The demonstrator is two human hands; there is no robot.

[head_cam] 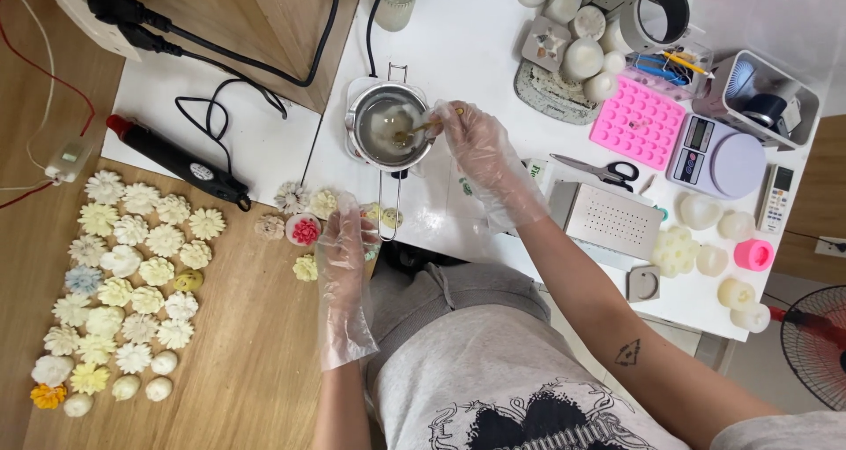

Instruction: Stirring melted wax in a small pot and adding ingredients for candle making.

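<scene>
Right hand (471, 141), in a thin clear glove, is closed around the top of a small stirring stick (421, 129) whose lower end dips into the metal pot (388, 124). Left hand (342, 243), gloved the same way, rests with loosely curled fingers and holds nothing I can make out; its fingertips lie close to a red flower in a small cup (305, 230), below and left of the pot.

Taking the pot as the landmark: it stands on the white surface (476, 36), its long wire handle running straight down toward the person. Left of the pot, the wooden surface (238, 344) carries a broad field of cream and yellow wax flowers (132, 265), set in rough rows well apart from the pot. Between those and the pot lies a black heat tool (176, 161) with its cable looped above it.

Right of the pot sit a perforated metal box (612, 221), a pink silicone mould (639, 122) and a small kitchen scale (718, 159). A pair of scissors (599, 168) lies just right of the stirring hand. Farther right and lower, a few round white wax pieces (701, 210) and a pink cup (753, 254) stand near the white surface's edge.
</scene>
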